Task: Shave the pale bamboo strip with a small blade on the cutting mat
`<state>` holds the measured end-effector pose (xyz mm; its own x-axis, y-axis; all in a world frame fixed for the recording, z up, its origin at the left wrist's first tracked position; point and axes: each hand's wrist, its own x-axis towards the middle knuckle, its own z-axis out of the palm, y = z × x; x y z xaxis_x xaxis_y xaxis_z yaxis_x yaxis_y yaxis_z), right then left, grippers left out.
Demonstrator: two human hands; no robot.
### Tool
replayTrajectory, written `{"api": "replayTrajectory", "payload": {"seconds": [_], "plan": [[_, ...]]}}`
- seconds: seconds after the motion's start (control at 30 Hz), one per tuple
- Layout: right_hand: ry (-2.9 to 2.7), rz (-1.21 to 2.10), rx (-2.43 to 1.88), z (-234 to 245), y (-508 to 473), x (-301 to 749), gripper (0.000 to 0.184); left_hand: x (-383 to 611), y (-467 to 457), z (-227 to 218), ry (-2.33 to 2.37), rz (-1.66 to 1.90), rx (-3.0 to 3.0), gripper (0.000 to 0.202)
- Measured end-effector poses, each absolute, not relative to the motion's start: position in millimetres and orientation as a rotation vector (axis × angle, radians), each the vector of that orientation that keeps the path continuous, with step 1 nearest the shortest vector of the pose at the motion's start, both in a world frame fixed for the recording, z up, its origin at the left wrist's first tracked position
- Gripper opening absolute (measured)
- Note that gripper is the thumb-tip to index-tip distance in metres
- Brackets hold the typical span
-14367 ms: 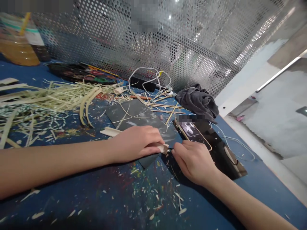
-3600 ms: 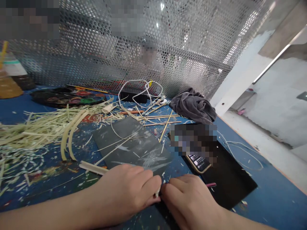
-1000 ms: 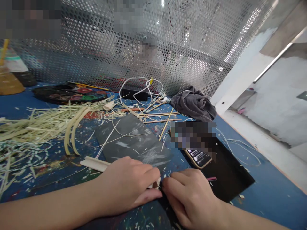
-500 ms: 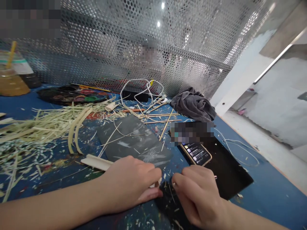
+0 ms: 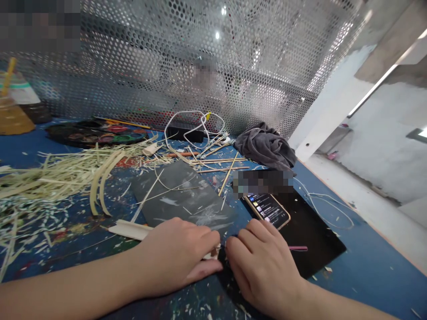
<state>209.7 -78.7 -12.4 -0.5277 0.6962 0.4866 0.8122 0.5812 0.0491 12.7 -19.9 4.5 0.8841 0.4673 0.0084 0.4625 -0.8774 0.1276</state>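
My left hand (image 5: 182, 255) is closed around a pale split bamboo piece (image 5: 128, 229), whose troughed end juts out to the left. A short bit of it shows between thumb and forefinger, but the grip covers the rest. Close by on the right, my right hand (image 5: 262, 262) is curled into a fist, knuckles up. From behind this fist sticks out the end of a slim pink-handled tool (image 5: 298, 248); its working tip is hidden by the fingers. Beyond both hands, a dark grey sheet (image 5: 180, 195) lies on the blue table (image 5: 373, 275) with thin bamboo slivers on it.
Bamboo shavings (image 5: 66, 178) heap at the left, beside two curved strips (image 5: 102, 184). A phone (image 5: 268, 210) lies on a black board (image 5: 320, 235). Behind are a paint palette (image 5: 96, 133), a white cable (image 5: 187, 113), a grey cloth (image 5: 265, 144), a jar (image 5: 13, 115) and a perforated metal screen (image 5: 160, 58).
My right hand has moved left, closer to my left hand, and more of the pink-handled tool shows behind it. The left hand keeps its grip. The whole view has shifted slightly.
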Motion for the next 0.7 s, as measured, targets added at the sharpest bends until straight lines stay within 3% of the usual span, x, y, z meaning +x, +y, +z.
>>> {"api": "replayTrajectory", "payload": {"seconds": [0.37, 0.7], "plan": [[-2.415, -0.117, -1.403, -15, -71, 219, 0.022, 14, -19, 5, 0.773, 0.061, 2.897, 0.023], [-2.381, -0.220, -1.316, -12, -72, 219, 0.026, 13, -18, 3, 0.757, 0.093, 2.915, 0.022]]}}
